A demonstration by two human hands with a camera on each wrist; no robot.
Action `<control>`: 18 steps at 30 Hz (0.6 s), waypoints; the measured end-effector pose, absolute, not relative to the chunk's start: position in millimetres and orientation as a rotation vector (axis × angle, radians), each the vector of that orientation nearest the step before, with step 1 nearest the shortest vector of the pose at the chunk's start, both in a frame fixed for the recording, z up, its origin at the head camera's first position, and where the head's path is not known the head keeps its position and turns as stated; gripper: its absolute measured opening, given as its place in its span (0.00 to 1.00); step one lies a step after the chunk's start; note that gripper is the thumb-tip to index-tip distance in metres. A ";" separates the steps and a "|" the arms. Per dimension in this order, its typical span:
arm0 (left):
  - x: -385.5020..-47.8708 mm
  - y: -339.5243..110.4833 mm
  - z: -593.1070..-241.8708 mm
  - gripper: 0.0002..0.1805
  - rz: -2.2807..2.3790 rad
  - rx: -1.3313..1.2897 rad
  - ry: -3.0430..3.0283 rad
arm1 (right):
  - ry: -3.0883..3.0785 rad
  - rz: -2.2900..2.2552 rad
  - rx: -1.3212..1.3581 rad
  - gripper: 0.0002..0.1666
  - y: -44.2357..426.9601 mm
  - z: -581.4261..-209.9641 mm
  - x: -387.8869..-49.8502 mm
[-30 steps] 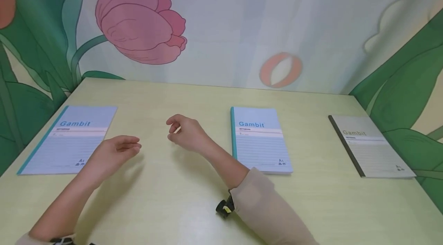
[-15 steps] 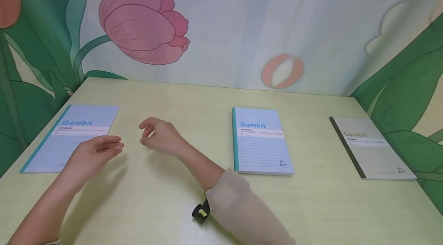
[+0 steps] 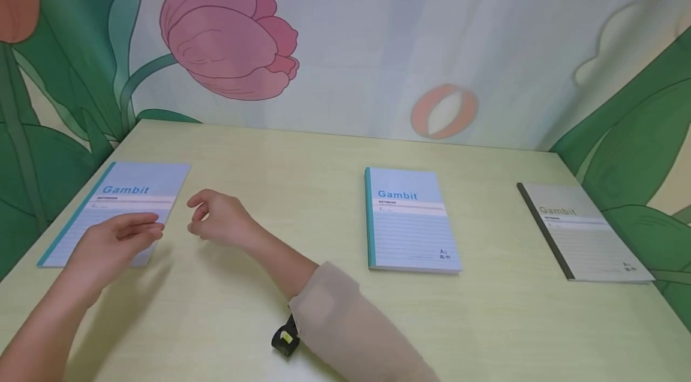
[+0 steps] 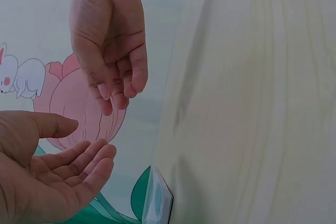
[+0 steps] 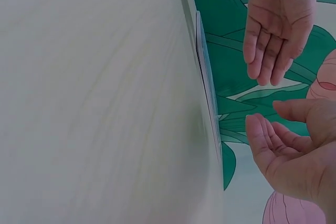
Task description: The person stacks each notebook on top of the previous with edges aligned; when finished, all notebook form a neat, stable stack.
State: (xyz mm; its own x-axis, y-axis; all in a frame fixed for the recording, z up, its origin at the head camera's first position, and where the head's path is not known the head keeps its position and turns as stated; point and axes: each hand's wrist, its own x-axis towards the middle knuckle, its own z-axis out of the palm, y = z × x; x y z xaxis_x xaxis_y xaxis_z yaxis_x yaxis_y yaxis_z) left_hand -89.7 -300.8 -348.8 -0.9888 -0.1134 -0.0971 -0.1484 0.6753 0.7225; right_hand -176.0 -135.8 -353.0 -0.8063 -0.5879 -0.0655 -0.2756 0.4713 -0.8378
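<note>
In the head view my left hand (image 3: 110,244) hovers above the lower part of the left notebook (image 3: 135,176), which has a teal spine and the word Gambit on its cover. My right hand (image 3: 224,218) hangs over the table just right of that notebook, its fingers loosely bent. Both wrist views show a gap between the hands and nothing in either; the left hand (image 4: 63,177) and the right hand (image 5: 294,150) face each other. The left notebook (image 5: 208,74) also appears edge-on in the right wrist view, flat on the table and apart from both hands.
A thicker teal-spined notebook (image 3: 410,226) lies right of centre on the pale wooden table (image 3: 281,154). Farther right lies a grey notebook (image 3: 580,232) with a dark spine. A printed curtain (image 3: 345,40) borders the table's far edge.
Both hands have moved left, the left one to above the left notebook and the right one to near its right side. The notebooks stay where they lie; the head view has shifted slightly.
</note>
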 end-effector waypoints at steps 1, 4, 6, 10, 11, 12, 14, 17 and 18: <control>-89.0 -303.1 -349.0 0.31 1.227 -0.229 2.838 | 2.386 -1.249 -0.725 0.19 -138.7 -353.0 -175.2; -87.8 -309.4 -349.2 0.30 1.218 -0.253 2.854 | 2.416 -1.212 -0.736 0.20 -146.7 -353.3 -173.4; -87.6 -313.3 -349.3 0.30 1.226 -0.262 2.862 | 2.438 -1.184 -0.748 0.20 -151.3 -353.9 -172.4; -88.3 -321.7 -351.4 0.30 1.241 -0.276 2.882 | 2.474 -1.131 -0.780 0.19 -159.2 -356.2 -170.0; -88.9 -324.2 -352.8 0.30 1.243 -0.286 2.883 | 2.482 -1.117 -0.791 0.19 -161.0 -356.9 -169.2; -89.4 -327.1 -354.5 0.30 1.244 -0.299 2.885 | 2.486 -1.108 -0.798 0.19 -162.6 -357.7 -168.5; -90.4 -332.9 -357.5 0.31 1.242 -0.338 2.880 | 2.487 -1.102 -0.810 0.19 -165.5 -359.4 -166.8; -93.5 -345.6 -365.9 0.29 1.215 -0.431 2.900 | 2.493 -1.091 -0.815 0.19 -169.2 -361.9 -164.8; -94.0 -349.0 -367.4 0.30 1.225 -0.446 2.895 | 2.497 -1.085 -0.811 0.20 -170.3 -362.7 -164.3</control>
